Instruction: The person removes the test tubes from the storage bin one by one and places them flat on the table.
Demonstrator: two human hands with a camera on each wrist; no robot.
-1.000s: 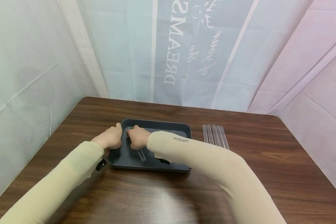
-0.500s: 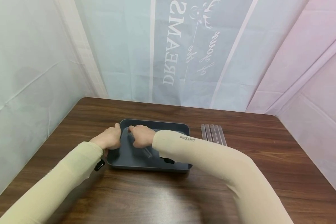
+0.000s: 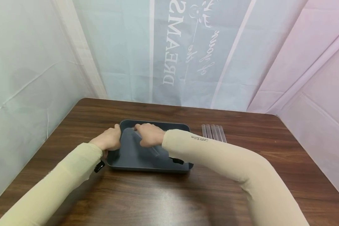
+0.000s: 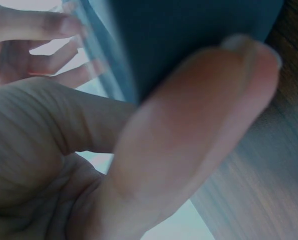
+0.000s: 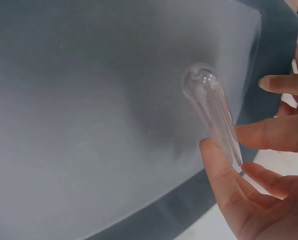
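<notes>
A dark grey rectangular tray lies on the table. My left hand grips its left wall; the left wrist view has thumb and fingers on either side of the dark wall. Over the tray's interior, my right hand pinches a clear test tube near one end, between thumb and fingers. The tube's rounded end points away from the hand in the right wrist view. From the head view the tube slants under the hand, partly hidden. Whether it touches the tray floor I cannot tell.
Several clear tubes lie side by side on the wooden table right of the tray, their near ends hidden by my right sleeve. A printed curtain hangs behind the table, with pale cloth at both sides.
My right hand has shifted to the right over the tray with the test tube, which slants more to the right now. My left hand keeps its grip on the tray's left wall.
</notes>
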